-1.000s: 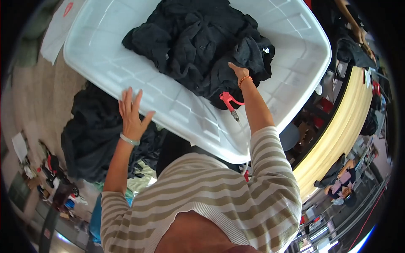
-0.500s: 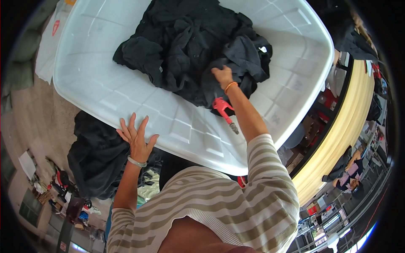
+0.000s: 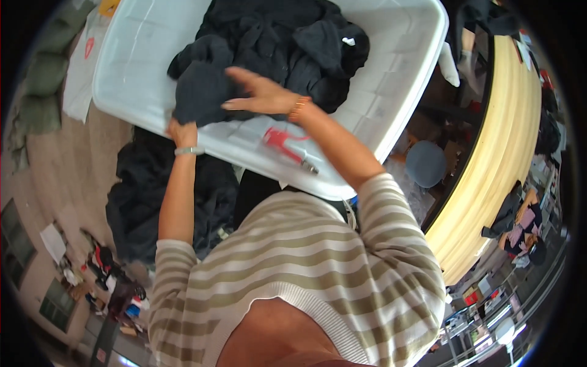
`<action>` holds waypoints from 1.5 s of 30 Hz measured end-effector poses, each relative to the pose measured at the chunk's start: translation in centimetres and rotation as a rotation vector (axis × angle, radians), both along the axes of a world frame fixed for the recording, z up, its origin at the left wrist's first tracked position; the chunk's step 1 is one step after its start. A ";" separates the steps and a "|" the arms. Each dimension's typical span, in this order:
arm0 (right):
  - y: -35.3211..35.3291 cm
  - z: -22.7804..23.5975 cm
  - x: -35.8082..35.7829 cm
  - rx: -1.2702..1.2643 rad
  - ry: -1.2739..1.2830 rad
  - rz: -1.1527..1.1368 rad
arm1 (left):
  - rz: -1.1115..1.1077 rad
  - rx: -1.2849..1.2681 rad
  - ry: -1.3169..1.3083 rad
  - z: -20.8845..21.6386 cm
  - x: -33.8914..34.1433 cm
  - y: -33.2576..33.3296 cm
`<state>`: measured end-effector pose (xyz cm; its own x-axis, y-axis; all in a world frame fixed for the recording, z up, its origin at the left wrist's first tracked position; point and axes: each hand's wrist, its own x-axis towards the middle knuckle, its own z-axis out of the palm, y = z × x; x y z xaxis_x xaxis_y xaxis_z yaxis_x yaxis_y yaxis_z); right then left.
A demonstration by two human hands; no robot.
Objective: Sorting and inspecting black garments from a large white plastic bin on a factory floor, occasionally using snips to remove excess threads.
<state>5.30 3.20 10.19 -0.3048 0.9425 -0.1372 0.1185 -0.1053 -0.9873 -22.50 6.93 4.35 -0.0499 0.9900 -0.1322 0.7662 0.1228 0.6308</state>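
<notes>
A pile of black garments (image 3: 263, 37) lies in a large white plastic tub (image 3: 140, 67) in front of me. At the tub's near left rim, my left hand (image 3: 181, 131) is closed on a black garment (image 3: 202, 92), whose cloth stretches back to the pile; its fingertips are partly hidden. Over the near side of the pile, my right hand (image 3: 266, 96) is open with fingers spread, slightly blurred, and holds nothing. Below it, on the tub's sloping wall, rests a red air blow gun (image 3: 281, 140) with a metal connector.
More black cloth (image 3: 165, 196) is heaped below the tub at left. A long pale wooden tabletop (image 3: 498, 165) curves along the right, with a round grey stool seat (image 3: 426, 164) beside it. Another person (image 3: 526, 226) is at the far right. A white sack (image 3: 85, 67) lies at far left.
My left hand has gone from resting open on the rim to gripping a garment, drawn to the near left. My right hand has left the cloth, moved left and opened. The tub appears shifted.
</notes>
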 end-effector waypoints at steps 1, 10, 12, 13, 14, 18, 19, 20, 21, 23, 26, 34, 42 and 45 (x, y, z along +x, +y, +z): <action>-2.4 0.6 2.1 -0.135 -0.120 0.047 | 0.127 0.028 -0.085 2.1 1.5 0.1; -24.6 -8.5 4.9 -0.239 -0.846 0.161 | 0.425 0.146 -0.875 6.6 -3.6 0.8; -23.0 -5.6 4.4 -0.318 -0.785 0.140 | 0.358 0.067 -1.150 11.5 -2.2 0.3; -22.2 -4.9 4.1 -0.293 -0.778 0.178 | 0.351 -0.007 -1.379 15.1 -1.2 -0.2; -20.9 -3.1 4.4 -0.215 -0.710 0.175 | 0.272 0.100 -1.256 16.6 -1.6 -0.8; -17.2 -0.1 4.8 0.138 -0.469 -0.013 | 0.229 0.164 -1.566 27.3 3.4 -4.4; -16.1 0.8 4.6 0.216 -0.442 -0.057 | 0.302 0.233 -1.598 29.5 4.3 -5.6; -15.1 3.5 4.3 0.199 -0.415 -0.051 | 0.310 0.255 -1.601 31.2 4.7 -6.5; -14.3 5.9 3.7 0.177 -0.384 -0.039 | 0.271 0.356 -1.636 32.7 4.8 -7.5; -12.1 6.0 2.0 0.327 -0.412 -0.096 | 0.249 0.479 -1.652 35.2 5.0 -9.0; -9.0 5.3 0.3 0.697 -0.421 -0.312 | 0.297 0.586 -1.586 38.9 6.9 -11.8; -9.9 12.5 0.7 0.634 -0.263 0.063 | -0.181 0.277 -1.763 37.5 3.9 -9.5; -8.8 20.4 -3.0 0.450 -0.400 -0.130 | -0.217 0.214 -1.661 37.5 2.0 -8.5; -7.4 20.0 -4.3 0.320 0.050 -0.366 | -0.150 0.257 -1.607 36.4 -2.2 -7.1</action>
<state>1.00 -4.21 30.14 0.0552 0.9815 0.1834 0.0820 0.1786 -0.9805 -24.67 -0.17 40.72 0.0614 0.9758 0.2100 -0.6661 -0.1166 0.7367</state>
